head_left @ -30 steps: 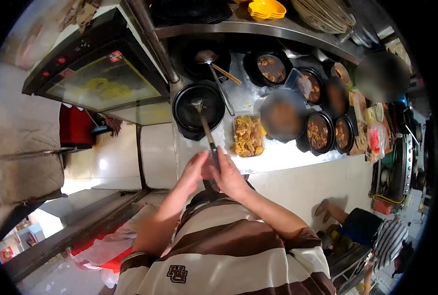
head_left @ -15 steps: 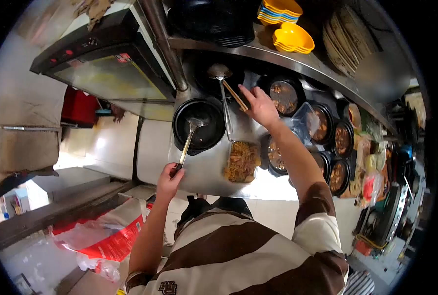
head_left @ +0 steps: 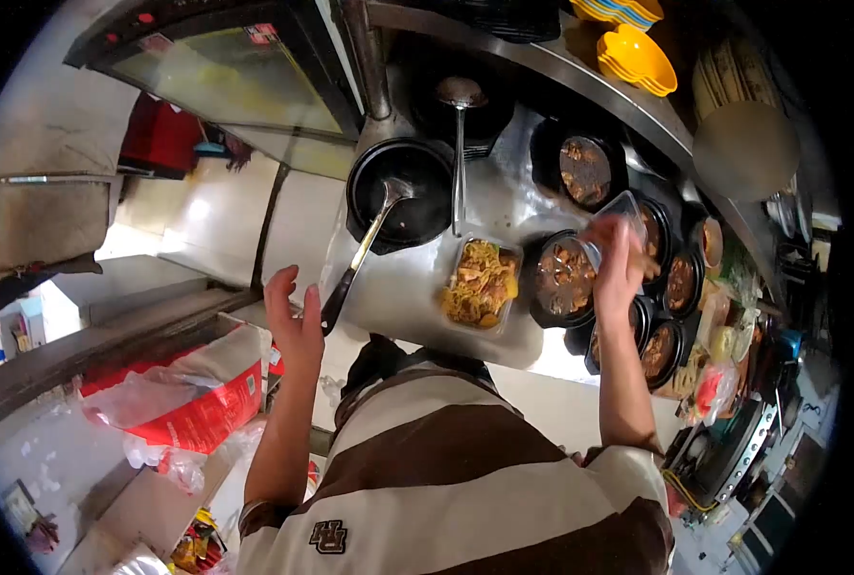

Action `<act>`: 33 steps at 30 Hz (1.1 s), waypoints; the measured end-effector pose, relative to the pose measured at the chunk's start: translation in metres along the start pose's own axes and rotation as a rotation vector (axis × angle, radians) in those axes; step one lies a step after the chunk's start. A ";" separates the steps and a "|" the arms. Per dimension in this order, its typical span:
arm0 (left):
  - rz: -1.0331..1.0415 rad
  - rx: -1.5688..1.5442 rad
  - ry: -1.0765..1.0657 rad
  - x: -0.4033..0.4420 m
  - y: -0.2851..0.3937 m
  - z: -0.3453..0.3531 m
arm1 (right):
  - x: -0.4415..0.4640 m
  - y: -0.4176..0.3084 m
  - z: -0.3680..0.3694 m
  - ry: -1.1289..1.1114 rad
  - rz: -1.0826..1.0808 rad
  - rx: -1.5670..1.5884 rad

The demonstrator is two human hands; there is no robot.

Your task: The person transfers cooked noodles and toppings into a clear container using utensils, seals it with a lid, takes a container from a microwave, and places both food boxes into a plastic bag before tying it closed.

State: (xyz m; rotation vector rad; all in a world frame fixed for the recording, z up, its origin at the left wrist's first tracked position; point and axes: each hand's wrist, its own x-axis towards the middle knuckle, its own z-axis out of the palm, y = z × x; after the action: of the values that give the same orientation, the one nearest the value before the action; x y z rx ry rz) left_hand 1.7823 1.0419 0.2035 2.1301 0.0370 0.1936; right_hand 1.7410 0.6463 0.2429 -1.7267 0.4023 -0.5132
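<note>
My left hand (head_left: 296,321) is open, fingers apart, just left of the dark handle end of a ladle (head_left: 365,244). That ladle rests with its head inside a black pot (head_left: 400,196). Over at the right, my right hand (head_left: 621,268) is at a clear plastic lid or container (head_left: 626,206) above the black bowls; its fingers are blurred, so I cannot tell whether they grip it. Between my hands, a clear takeaway box (head_left: 483,283) filled with noodles and meat stands uncovered on the steel counter. A second, long-handled ladle (head_left: 460,153) lies behind it.
Several black bowls of meat in sauce (head_left: 563,278) crowd the counter's right side. A steel shelf (head_left: 542,57) runs across the back, bearing yellow bowls (head_left: 638,59). A glass-fronted appliance (head_left: 235,81) stands at left, and a red-and-white bag (head_left: 197,402) lies lower left.
My left hand has let go of the ladle handle. My right hand has moved from the chopsticks by the back ladle to the clear plastic piece at right. The chopsticks no longer show.
</note>
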 end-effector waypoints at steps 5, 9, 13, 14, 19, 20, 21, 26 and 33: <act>0.307 -0.062 -0.146 -0.001 0.011 -0.011 | -0.126 -0.034 0.029 -0.097 -0.102 -0.181; 0.342 -0.222 -0.420 0.002 0.000 -0.015 | -0.217 -0.024 0.072 -0.032 -0.282 -0.354; 0.466 -0.235 -0.661 0.014 -0.011 -0.043 | -0.273 -0.010 0.127 0.035 -0.114 -0.622; 0.436 -0.243 -0.698 0.015 -0.016 -0.047 | -0.283 0.001 0.138 0.077 -0.121 -0.630; 0.457 -0.226 -0.876 0.024 -0.027 -0.062 | -0.281 0.036 0.188 0.242 -0.103 -0.545; 0.488 -0.215 -0.908 0.026 -0.027 -0.063 | -0.276 0.038 0.194 0.251 -0.076 -0.490; 0.455 -0.227 -0.941 0.028 -0.023 -0.064 | -0.270 0.039 0.198 0.295 -0.106 -0.488; 0.525 -0.192 -1.053 0.039 -0.021 -0.062 | -0.268 0.026 0.197 0.531 -0.048 -0.389; 0.483 -0.199 -1.097 0.041 -0.023 -0.057 | -0.274 0.027 0.170 0.893 0.228 0.285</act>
State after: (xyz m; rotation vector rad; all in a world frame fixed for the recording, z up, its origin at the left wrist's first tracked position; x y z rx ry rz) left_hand 1.8150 1.1062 0.2198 1.7591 -1.0820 -0.6735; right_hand 1.6025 0.9254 0.1543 -1.0815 1.0827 -1.1063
